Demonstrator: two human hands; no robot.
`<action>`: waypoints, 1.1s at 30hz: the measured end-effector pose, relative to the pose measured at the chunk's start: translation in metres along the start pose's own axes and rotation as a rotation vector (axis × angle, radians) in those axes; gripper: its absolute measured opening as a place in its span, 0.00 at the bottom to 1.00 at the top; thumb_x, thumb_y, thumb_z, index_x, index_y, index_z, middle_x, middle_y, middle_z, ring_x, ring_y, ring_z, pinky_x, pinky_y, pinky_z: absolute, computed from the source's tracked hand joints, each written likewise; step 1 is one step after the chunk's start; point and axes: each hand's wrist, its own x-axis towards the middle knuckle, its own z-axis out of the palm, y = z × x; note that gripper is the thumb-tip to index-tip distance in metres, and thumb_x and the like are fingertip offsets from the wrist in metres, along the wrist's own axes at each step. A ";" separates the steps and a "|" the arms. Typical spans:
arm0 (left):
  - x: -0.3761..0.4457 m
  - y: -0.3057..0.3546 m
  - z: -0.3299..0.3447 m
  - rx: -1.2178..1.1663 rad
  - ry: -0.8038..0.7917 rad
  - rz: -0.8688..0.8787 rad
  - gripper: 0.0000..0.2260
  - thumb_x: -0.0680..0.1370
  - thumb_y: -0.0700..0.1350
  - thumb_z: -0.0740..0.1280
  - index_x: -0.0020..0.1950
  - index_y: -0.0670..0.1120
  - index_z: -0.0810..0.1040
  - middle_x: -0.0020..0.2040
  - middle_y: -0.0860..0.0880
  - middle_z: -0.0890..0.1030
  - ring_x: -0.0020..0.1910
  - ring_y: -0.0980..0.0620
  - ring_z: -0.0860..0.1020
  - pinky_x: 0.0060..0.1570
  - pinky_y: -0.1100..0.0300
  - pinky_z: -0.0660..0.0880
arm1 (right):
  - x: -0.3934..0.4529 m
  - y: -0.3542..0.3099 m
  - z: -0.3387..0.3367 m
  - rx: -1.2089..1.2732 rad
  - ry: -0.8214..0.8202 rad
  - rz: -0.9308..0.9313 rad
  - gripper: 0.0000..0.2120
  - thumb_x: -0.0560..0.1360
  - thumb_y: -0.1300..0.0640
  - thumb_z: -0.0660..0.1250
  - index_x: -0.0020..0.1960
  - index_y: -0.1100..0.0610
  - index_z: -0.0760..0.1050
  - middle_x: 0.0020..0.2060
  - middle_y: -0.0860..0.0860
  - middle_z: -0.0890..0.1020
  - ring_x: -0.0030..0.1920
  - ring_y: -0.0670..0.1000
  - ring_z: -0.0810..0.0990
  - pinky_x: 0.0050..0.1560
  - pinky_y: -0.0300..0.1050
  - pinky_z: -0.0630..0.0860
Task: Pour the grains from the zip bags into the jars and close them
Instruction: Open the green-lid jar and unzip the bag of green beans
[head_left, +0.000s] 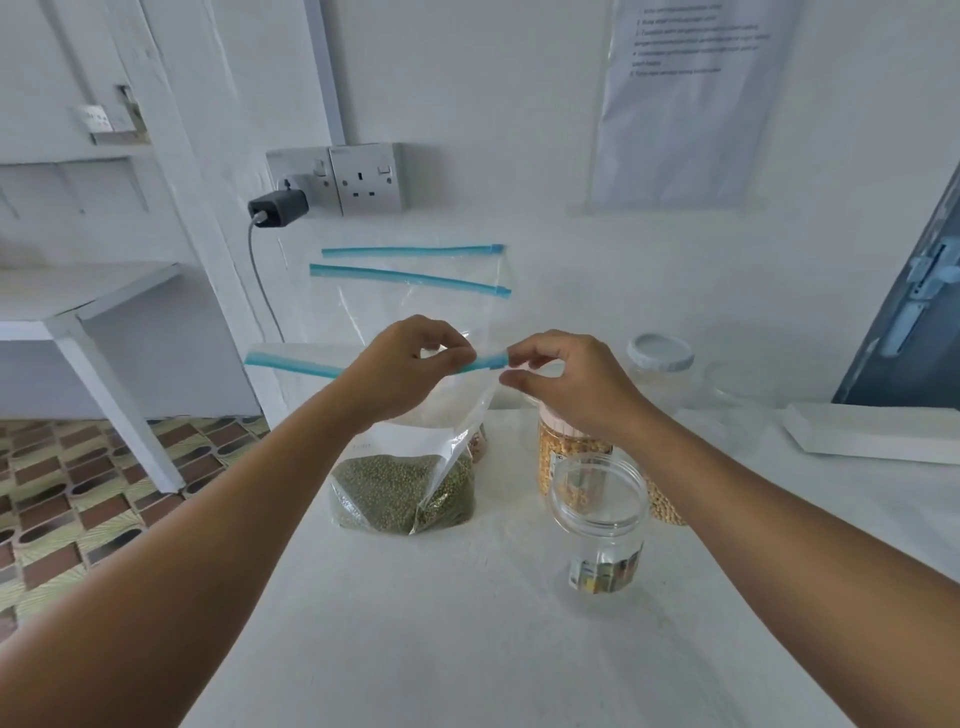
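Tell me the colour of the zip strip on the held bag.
Light blue zip strip, seen in the head view.

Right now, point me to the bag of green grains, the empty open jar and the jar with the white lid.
bag of green grains (384, 491), head view, on the grain-filled bottom.
empty open jar (598, 525), head view, on its clear side wall.
jar with the white lid (660, 352), head view, on the lid.

No text readable, printed sheet (691, 98) on the wall far above the hands blurred beyond reading, colourful label (605, 569) on the empty jar (600, 519) below the right hand illegible
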 end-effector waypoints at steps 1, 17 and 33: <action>0.001 0.001 -0.001 0.003 -0.006 0.001 0.07 0.82 0.52 0.69 0.52 0.53 0.86 0.54 0.55 0.79 0.56 0.57 0.76 0.59 0.54 0.71 | 0.001 -0.001 0.001 0.017 0.012 0.001 0.05 0.77 0.50 0.76 0.52 0.48 0.86 0.45 0.39 0.85 0.49 0.40 0.81 0.48 0.33 0.76; 0.005 0.008 0.012 0.281 0.221 0.353 0.09 0.79 0.53 0.73 0.56 0.51 0.87 0.60 0.50 0.80 0.63 0.45 0.72 0.59 0.57 0.64 | 0.005 -0.005 0.005 0.061 0.171 -0.110 0.07 0.77 0.50 0.76 0.54 0.46 0.83 0.50 0.39 0.81 0.50 0.43 0.82 0.46 0.27 0.75; 0.000 -0.001 0.005 0.421 0.244 0.348 0.08 0.80 0.52 0.72 0.55 0.51 0.87 0.60 0.51 0.78 0.65 0.43 0.69 0.63 0.51 0.64 | 0.007 -0.007 0.005 -0.168 0.175 -0.210 0.11 0.78 0.51 0.75 0.60 0.49 0.85 0.54 0.45 0.77 0.52 0.45 0.78 0.53 0.32 0.75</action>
